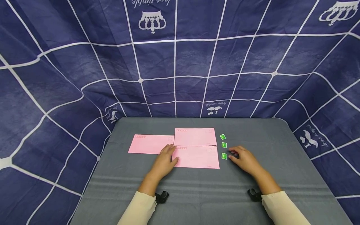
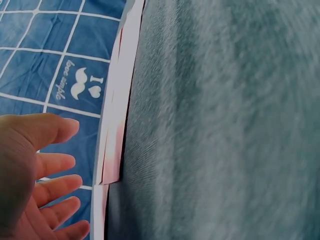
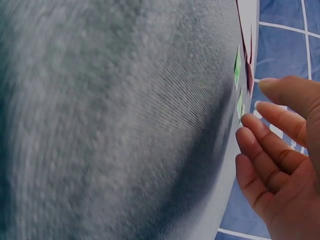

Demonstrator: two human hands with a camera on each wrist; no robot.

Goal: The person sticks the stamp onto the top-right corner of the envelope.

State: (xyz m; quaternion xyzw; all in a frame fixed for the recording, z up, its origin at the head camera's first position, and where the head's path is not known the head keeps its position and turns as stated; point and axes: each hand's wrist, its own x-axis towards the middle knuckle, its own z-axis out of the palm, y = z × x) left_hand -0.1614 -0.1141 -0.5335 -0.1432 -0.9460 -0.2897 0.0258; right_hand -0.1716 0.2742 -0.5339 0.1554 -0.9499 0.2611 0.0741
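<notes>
Three pink envelopes lie flat: a left one [image 1: 149, 144], a back one [image 1: 194, 137] and a near one [image 1: 197, 157]. My left hand [image 1: 166, 159] is over the left edge of the near envelope, its thumb spread from the fingers and nothing held. Right of the envelopes, three small green stamps with white borders form a column: the far stamp [image 1: 222, 137], the middle stamp [image 1: 224, 145] and the near stamp [image 1: 224, 156]. Just right of them is my right hand [image 1: 244, 159], fingers loosely bent, thumb apart and nothing between them. In the right wrist view a green stamp [image 3: 237, 69] shows beyond the fingertips.
A grey cloth [image 1: 202, 190] with creases covers the table. Dark blue curtains [image 1: 191, 59] with white grid lines rise behind it and along both sides. Each wrist wears a small black camera, one at the left wrist [image 1: 162, 197] and one at the right wrist [image 1: 254, 195].
</notes>
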